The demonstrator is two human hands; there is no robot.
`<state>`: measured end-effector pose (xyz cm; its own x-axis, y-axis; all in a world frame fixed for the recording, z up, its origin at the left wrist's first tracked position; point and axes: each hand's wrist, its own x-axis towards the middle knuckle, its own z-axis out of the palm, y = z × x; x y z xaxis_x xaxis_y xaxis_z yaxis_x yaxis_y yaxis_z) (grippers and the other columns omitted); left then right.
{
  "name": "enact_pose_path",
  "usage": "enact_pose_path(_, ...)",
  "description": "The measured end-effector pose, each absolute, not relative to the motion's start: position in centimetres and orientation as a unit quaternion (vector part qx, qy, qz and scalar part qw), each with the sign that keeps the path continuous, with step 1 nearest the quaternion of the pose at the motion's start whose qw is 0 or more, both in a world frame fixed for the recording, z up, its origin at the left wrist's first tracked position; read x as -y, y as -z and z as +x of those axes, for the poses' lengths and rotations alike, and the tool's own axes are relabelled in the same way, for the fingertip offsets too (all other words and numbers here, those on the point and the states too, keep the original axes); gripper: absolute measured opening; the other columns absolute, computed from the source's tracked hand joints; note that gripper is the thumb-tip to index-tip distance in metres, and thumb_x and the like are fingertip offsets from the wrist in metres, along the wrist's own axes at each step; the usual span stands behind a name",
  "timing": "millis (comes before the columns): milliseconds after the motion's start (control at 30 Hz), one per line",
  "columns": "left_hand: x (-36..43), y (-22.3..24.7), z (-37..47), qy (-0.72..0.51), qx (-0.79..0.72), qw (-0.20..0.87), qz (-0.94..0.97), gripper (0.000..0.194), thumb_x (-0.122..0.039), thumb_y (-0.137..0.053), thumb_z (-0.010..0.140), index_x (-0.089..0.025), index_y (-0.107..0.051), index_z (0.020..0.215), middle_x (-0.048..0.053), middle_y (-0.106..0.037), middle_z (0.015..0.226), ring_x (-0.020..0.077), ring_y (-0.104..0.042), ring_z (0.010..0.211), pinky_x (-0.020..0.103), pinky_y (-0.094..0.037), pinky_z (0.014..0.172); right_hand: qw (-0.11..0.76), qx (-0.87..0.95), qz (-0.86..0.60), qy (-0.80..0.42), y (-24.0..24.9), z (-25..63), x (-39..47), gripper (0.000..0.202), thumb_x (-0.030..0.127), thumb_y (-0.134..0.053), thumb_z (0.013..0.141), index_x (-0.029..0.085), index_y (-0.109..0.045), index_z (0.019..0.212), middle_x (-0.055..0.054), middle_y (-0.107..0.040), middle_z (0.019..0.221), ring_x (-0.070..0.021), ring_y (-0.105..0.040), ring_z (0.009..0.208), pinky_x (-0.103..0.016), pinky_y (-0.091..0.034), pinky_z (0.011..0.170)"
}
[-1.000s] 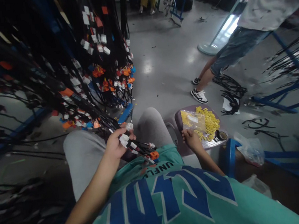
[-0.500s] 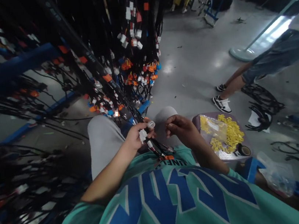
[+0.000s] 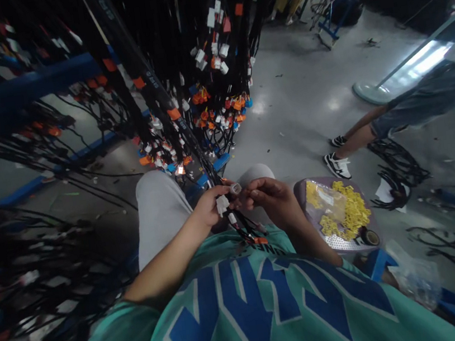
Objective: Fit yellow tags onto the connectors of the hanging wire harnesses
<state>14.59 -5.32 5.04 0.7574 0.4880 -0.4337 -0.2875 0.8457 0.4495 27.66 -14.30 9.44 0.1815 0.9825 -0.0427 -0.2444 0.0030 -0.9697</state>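
**Seated worker, wire-harness connectors in both hands**

Item 1. Left hand (image 3: pixel 207 208): closed around a small bundle of black wires ending in white connectors (image 3: pixel 222 204); one grey-white round connector (image 3: pixel 235 188) is pinched at its fingertips, over the lap between the grey-trousered knees.

Item 2. Right hand (image 3: pixel 272 201): fingers curled together, tips meeting the round connector from the opposite side, touching or all but touching the left hand. Whether it grips a small part of its own cannot be told.

Item 3. Held bundle, lower end: black wires run from the left hand down toward the teal shirt (image 3: pixel 272 305), ending in an orange connector (image 3: pixel 259 240) just below the round connector.

Item 4. Hanging harnesses (image 3: pixel 180 75): dense black cables with white and orange connectors, above and behind the round connector, on a blue frame (image 3: pixel 22 92).

Item 5. Purple tray (image 3: pixel 298 189): just right of the right hand, holding a heap of yellow clips (image 3: pixel 354 212), a clear bag (image 3: pixel 326 193) and a tape roll (image 3: pixel 370 238).

Item 6. Another person (image 3: pixel 413 105): standing well to the right of the round connector, beyond the tray, in denim shorts and black-and-white trainers, on the grey floor (image 3: pixel 297 98). Loose black wires (image 3: pixel 398 163) lie by their feet.
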Motion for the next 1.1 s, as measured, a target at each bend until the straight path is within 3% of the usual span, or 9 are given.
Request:
enact_pose_path(233,5.4,-5.4,14.5,-0.206,-0.271,0.923,0.181,0.016,-0.013,-0.059,0.057,-0.013,-0.056,0.072,-0.002,-0.057,0.053,0.0094,-0.047,0.037,0.025,-0.043,0.045,0.613,0.432,-0.517,-0.413,-9.0,27.2,13.8,0.016,0.033,-0.069,0.075,0.019,-0.062,0.072,0.001,-0.061,0.072,-0.0101,-0.056,0.064,-0.025,-0.047,0.063)
enact_pose_path(500,5.1,-5.7,14.3,-0.199,-0.300,0.915,0.183,0.010,-0.011,-0.062,0.062,-0.012,-0.060,0.072,-0.001,-0.058,0.053,0.0087,-0.049,0.040,0.021,-0.038,0.040,0.586,0.395,-0.498,-0.502,-8.7,26.2,13.0,0.022,0.039,-0.069,0.072,0.021,-0.056,0.074,0.002,-0.057,0.068,-0.0108,-0.054,0.055,-0.025,-0.046,0.053)
enact_pose_path(833,4.8,-5.5,14.3,-0.180,-0.291,0.920,0.193,0.007,-0.012,-0.065,0.061,-0.011,-0.061,0.067,0.000,-0.057,0.050,0.0096,-0.049,0.038,0.021,-0.037,0.039,0.606,0.395,-0.520,-0.453,-8.7,26.1,12.9,0.019,0.036,-0.068,0.071,0.020,-0.057,0.069,0.003,-0.050,0.063,-0.0092,-0.045,0.055,-0.023,-0.041,0.053)
enact_pose_path(1100,5.0,-5.5,14.0,-0.199,-0.293,0.912,0.205,0.013,-0.013,-0.069,0.059,-0.012,-0.062,0.070,0.000,-0.058,0.052,0.0095,-0.051,0.041,0.022,-0.042,0.042,0.609,0.388,-0.514,-0.462,-8.8,26.0,13.0,0.017,0.033,-0.068,0.071,0.020,-0.058,0.069,0.003,-0.053,0.063,-0.0087,-0.048,0.054,-0.022,-0.043,0.052)
